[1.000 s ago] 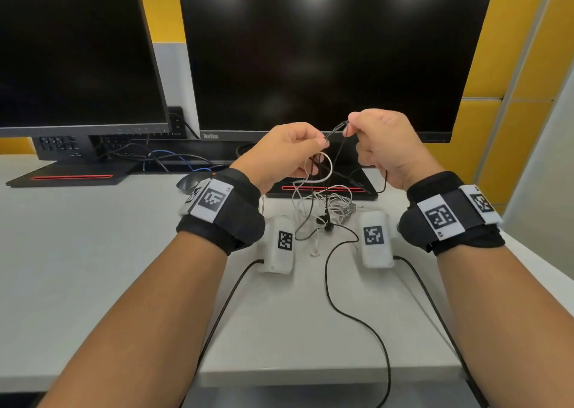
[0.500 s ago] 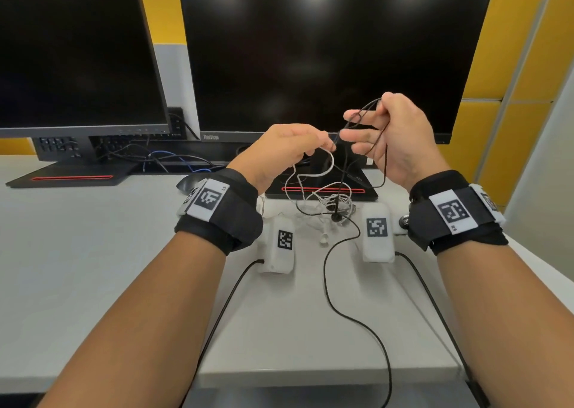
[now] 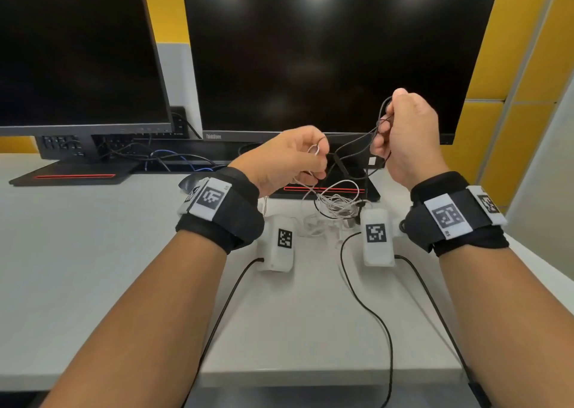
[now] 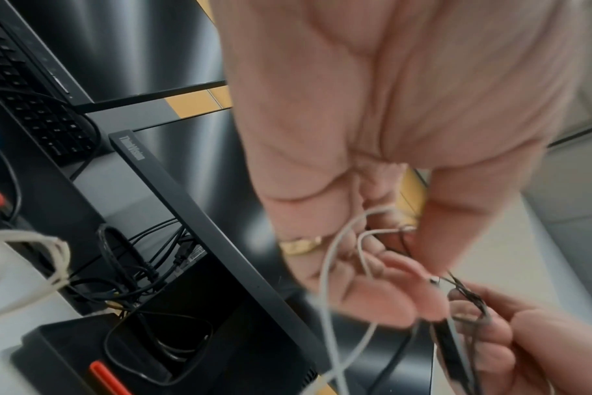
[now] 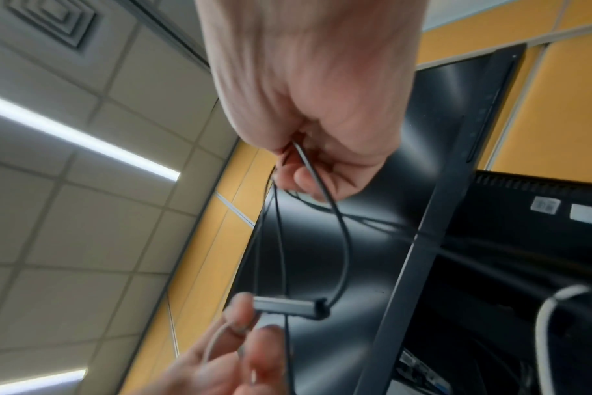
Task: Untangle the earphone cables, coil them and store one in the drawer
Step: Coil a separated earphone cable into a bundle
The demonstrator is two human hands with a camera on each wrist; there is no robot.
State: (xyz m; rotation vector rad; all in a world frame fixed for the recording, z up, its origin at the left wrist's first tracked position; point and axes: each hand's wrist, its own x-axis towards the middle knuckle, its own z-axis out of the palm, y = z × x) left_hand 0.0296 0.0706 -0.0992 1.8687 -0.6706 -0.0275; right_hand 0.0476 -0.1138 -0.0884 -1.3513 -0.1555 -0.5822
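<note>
two earphone cables are knotted together above the counter (image 3: pixel 93 268), one thin and black, the other thin and white. the black earphone cable (image 3: pixel 357 146) runs in slack strands between the two raised hands, with a small dark oblong remote block (image 5: pixel 289 307) along it. in the right wrist view that block sits just beside the left fingertips, and a loop of black cord curves from it up into the right fist.

the left hand (image 3: pixel 289 159) has its fingers curled round a loop of the white earphone cable (image 3: pixel 334 204) and pinches the black strand at the same spot. the left wrist view shows white cord looping through the curled fingers, though it is blurred.

the right hand (image 3: pixel 410 137) is held higher, fingers folded tight on several loops of black cable, some of it rising above the fist.

below the hands most of the white cable hangs down into a loose heap on the counter, mixed with a black loop, between two small white boxes: the left one (image 3: pixel 279 243) and the right one (image 3: pixel 377 236). a black lead trails from the heap toward the near edge of the counter. two dark monitors, one in front (image 3: pixel 326 50) and one to the left (image 3: pixel 77 50), stand behind.
</note>
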